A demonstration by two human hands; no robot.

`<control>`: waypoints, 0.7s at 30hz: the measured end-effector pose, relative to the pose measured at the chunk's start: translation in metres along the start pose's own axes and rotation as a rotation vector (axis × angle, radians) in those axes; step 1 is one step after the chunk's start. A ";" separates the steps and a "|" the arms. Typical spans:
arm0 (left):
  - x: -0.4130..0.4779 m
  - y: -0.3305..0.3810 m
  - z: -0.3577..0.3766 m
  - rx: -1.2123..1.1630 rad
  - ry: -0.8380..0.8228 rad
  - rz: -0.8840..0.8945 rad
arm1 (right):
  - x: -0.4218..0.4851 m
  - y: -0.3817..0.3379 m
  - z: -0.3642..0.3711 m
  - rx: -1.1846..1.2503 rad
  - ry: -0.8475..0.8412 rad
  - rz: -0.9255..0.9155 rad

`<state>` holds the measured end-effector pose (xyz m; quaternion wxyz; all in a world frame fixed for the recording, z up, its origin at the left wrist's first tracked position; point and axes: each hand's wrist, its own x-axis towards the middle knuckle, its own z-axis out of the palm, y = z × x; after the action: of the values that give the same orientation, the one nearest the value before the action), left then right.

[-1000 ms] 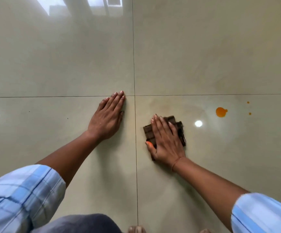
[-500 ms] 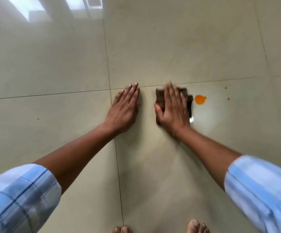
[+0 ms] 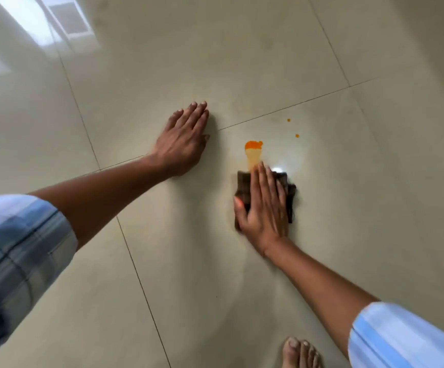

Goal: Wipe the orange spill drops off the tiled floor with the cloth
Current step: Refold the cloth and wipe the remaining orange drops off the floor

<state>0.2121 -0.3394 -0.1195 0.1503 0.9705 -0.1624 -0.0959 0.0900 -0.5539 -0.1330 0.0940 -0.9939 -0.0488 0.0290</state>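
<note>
The left hand (image 3: 182,144) lay flat, palm down, fingers together and straight, its arm stretched forward, to the left of the cloth (image 3: 243,193). The right hand (image 3: 263,208) pressed flat upon the cloth, fingers extended, arm reaching forward.

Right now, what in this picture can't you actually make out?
- Head view: most of the cloth is covered by the right hand.
- Floor under the left hand is hidden.
- Bare foot is cut by the bottom edge.
- Left sleeve is motion-blurred.
- The two small orange drops are too tiny for detail.
</note>
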 end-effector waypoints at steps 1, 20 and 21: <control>0.008 0.002 0.000 -0.009 -0.008 -0.030 | -0.024 0.011 -0.003 0.001 -0.030 -0.021; 0.013 0.005 0.020 0.039 0.047 -0.078 | 0.143 0.035 -0.020 0.018 0.007 0.179; 0.014 0.004 0.021 0.043 0.049 -0.075 | 0.150 0.011 -0.012 0.018 0.035 0.145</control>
<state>0.2193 -0.3531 -0.1395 0.1298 0.9809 -0.1244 -0.0741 0.2405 -0.5516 -0.1308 0.1013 -0.9944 0.0253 0.0188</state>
